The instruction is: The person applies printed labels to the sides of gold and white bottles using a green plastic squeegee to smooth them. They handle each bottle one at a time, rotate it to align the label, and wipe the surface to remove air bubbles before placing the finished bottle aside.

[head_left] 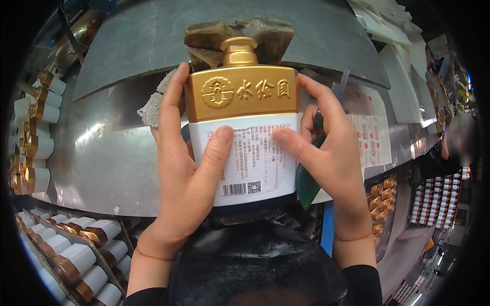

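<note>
A flat-sided bottle (242, 92), gold on its upper part and neck and white below, is held upright in the picture between my two hands. A pale printed label (250, 166) with a barcode lies on its white face. My left hand (186, 158) clasps the left side, its thumb pressed on the label. From the right, my right hand (332, 143) grips the bottle, thumb also on the label. A green flat pointed piece (309, 186) shows under my right hand; whether the fingers hold it I cannot tell. Behind the neck sits a worn brown block (275, 38).
A grey cloth (150, 109) lies left of the bottle on the metal table (112, 158). To the right is a sheet of labels (375, 122). Gold-and-white bottles (76, 255) stand in divided crates at lower left, and more bottles (38, 137) line the left edge.
</note>
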{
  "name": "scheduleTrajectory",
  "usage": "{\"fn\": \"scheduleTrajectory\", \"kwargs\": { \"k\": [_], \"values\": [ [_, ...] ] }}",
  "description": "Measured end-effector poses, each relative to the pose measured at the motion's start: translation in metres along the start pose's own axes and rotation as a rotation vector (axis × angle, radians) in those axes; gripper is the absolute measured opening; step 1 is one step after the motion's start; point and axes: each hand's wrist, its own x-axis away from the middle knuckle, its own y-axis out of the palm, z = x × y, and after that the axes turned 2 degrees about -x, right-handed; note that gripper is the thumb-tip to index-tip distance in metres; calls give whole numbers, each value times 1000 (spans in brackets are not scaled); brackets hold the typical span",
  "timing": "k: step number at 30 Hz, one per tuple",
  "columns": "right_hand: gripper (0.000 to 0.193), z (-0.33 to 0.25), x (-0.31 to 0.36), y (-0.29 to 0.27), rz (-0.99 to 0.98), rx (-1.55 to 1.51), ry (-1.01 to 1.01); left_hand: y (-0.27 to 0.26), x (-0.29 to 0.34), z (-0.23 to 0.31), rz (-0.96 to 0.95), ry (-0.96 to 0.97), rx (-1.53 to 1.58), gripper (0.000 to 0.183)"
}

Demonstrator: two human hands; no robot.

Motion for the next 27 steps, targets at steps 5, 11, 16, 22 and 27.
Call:
{"fn": "scheduleTrajectory", "kwargs": {
  "k": [5,11,16,22,27],
  "values": [
    [67,2,-1,0,-37,-192,5,-3,-2,3,26,-68,147,65],
    [67,4,-4,-3,-70,-209,41,-4,-14,-2,-20,23,-218,68],
    [69,8,-2,0,-61,-122,-40,-7,-11,-1,-58,33,-190,67],
    [74,9,-6,-5,-86,-124,-39,-4,-10,3,-41,13,-185,65],
    [86,12,5,-8,-157,-188,-2,-11,1,-2,-86,-59,152,79]
  ]
}}
